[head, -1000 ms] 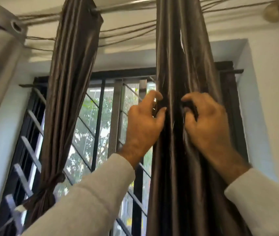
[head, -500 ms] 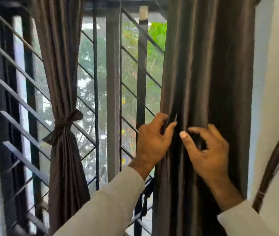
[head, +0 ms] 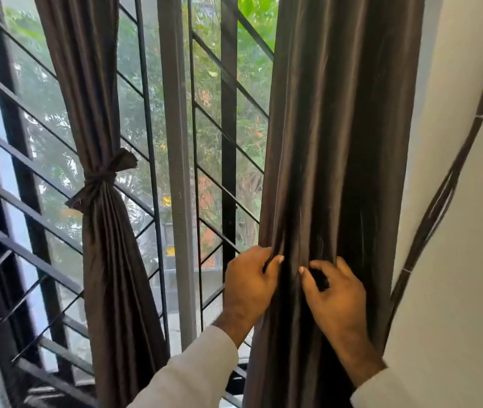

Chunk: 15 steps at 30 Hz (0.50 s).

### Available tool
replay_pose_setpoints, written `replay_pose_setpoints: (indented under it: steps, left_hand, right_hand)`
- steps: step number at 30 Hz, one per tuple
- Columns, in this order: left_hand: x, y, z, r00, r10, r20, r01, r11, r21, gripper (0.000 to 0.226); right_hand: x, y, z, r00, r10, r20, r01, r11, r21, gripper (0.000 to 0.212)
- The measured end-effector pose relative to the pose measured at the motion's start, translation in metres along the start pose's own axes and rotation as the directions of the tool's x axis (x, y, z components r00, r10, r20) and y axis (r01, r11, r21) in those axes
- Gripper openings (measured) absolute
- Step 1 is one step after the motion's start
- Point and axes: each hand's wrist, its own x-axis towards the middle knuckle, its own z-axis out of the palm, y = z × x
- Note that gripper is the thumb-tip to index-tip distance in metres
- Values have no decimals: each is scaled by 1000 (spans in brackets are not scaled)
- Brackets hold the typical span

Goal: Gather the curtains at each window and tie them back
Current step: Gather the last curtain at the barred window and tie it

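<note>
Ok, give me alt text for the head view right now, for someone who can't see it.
Both hands pinch folds of the untied right curtain at a barred window: the left hand grips its left edge and the right hand gathers pleats beside it. The left curtain already hangs tied back with a knotted band.

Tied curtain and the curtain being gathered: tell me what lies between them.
In the head view, between the tied curtain and the gathered curtain stand a grey window post and black grille bars, with greenery beyond.
</note>
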Motion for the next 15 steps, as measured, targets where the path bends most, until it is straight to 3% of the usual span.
replay_pose_setpoints:
  steps: [7, 11, 13, 15]
  left_hand:
    - [-18, 0, 18, 997, -63, -41, 65, 996, 54, 25]
    - [-39, 9, 30, 987, -141, -81, 134, 987, -89, 5]
    - [-51, 21, 33, 977, -177, -117, 155, 973, -171, 19]
    - [-61, 26, 36, 977, -155, -149, 138, 983, -118, 15]
  right_hand:
    - [-12, 34, 13, 996, -7, 87, 8, 1000, -9, 27]
    - [-16, 51, 7, 997, -49, 54, 44, 995, 93, 10]
    - [-24, 55, 2, 996, -73, 42, 68, 991, 115, 11]
    - [-37, 60, -2, 992, -106, 74, 96, 987, 127, 13]
